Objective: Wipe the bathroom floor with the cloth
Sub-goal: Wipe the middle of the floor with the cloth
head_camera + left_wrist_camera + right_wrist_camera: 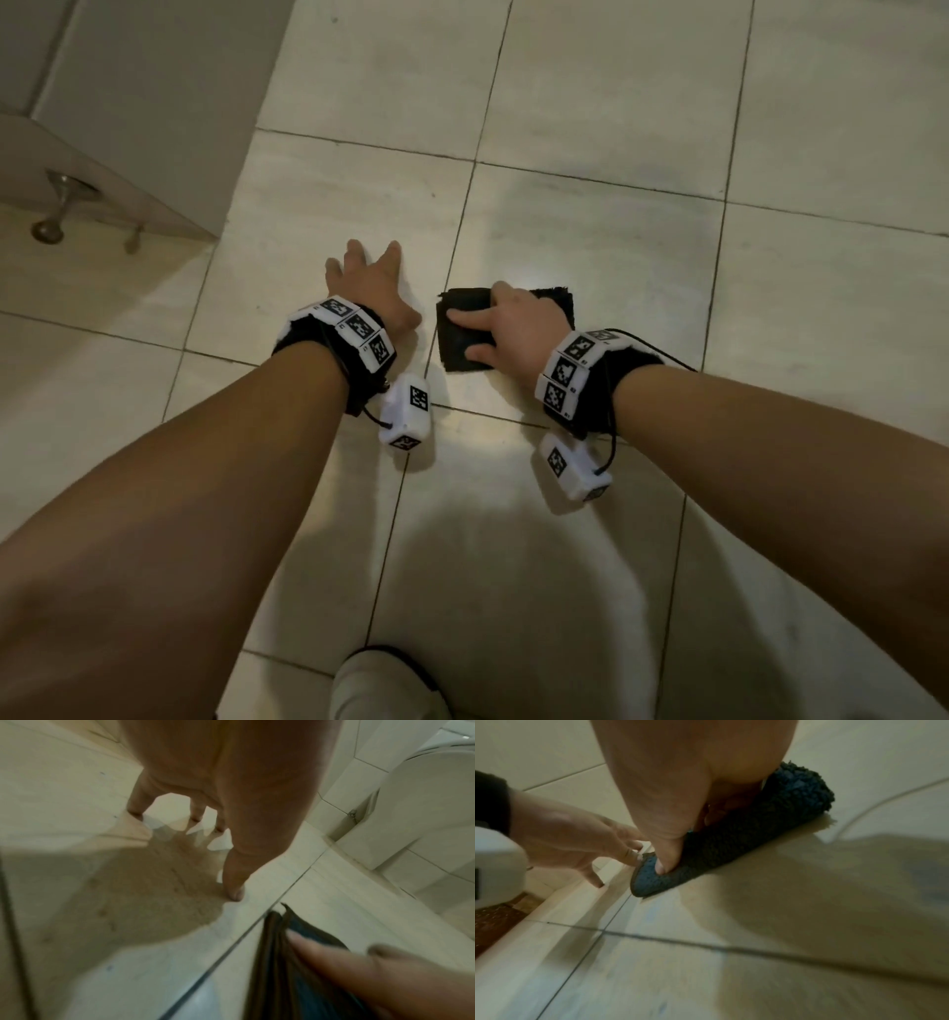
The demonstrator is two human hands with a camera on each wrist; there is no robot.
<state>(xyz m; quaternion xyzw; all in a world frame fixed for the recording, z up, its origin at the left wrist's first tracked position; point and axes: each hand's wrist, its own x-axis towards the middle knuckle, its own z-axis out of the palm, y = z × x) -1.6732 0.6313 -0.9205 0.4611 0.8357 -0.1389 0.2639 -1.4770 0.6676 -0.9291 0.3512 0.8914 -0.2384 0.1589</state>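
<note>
A dark blue, nubby cloth (pixel 462 349) lies folded on the pale tiled floor (pixel 590 231). My right hand (pixel 513 324) lies on top of it, its thumb pressed into the near edge and its fingers curled into the fabric. In the right wrist view the cloth (pixel 770 821) bunches around that hand (pixel 680 780). My left hand (pixel 369 280) sits just left of the cloth, fingers spread, fingertips on the tile, holding nothing. The left wrist view shows this hand (pixel 231 801) propped on its fingertips, with the cloth (pixel 295 963) at lower right.
A pale panel (pixel 144 128) with a metal stopper (pixel 51 205) stands at the upper left. A white toilet base (pixel 424 811) is to the right. A raised threshold (pixel 552 912) and a brown mat (pixel 495 923) lie to the left. My light shoe (pixel 385 688) is at the bottom.
</note>
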